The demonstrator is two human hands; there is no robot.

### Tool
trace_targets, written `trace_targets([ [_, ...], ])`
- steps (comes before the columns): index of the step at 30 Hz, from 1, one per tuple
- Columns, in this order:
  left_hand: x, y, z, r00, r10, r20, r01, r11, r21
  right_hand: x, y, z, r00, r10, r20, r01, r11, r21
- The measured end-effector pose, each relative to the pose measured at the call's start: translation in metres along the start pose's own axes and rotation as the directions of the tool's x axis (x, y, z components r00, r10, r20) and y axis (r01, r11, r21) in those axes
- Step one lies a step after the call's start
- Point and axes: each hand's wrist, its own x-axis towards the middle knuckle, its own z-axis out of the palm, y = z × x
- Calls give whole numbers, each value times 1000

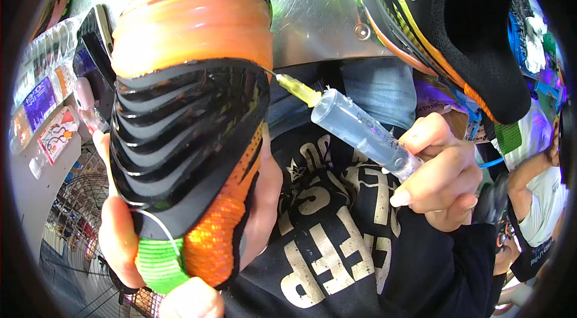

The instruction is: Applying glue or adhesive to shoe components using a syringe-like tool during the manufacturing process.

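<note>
Shoe (pixel 192 131), orange and black with a green heel, is being held sole-up, close under the camera, in the left hand (pixel 120 228), whose grip is wrapping tightly around the heel end. The right hand (pixel 442 174) is pinching a clear syringe (pixel 366 134), its fingers closed narrowly on the barrel, and the yellow-hubbed needle (pixel 282 80) is touching the seam where the sole meets the orange upper. Judging by this, application along the sole edge is under way; whether anything has been laid down is too fine to tell, and most of the seam appears still to be covered.

Room is tight. A second shoe (pixel 445 23) is hanging just above the syringe hand, and a metal sheet (pixel 312 11) is standing close behind both. The person's dark shirt (pixel 336 246) is lying directly below. To the right another person's arm (pixel 529 174) is reaching near; a wire cage (pixel 72 222) is showing at lower left.
</note>
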Motion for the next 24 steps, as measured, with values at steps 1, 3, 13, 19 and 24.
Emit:
trace_targets([
  [1,0,0,0,1000,-6,2,6,1000,4,-1,0,0,1000,0,-1,0,1000,-3],
  [3,1,2,0,1000,-20,6,20,1000,18,-3,-1,2,1000,12,-1,-12,1000,-10],
  [13,8,11,8,997,-61,35,59,996,72,-14,4,7,998,51,-42,-51,999,2],
  [19,6,-5,11,991,-86,-103,69,985,-158,1,21,27,859,-435,-272,457,889,20],
  [24,15,-13,-3,898,-425,-111,329,820,-469,9,-5,29,805,-493,-329,505,861,-56],
])
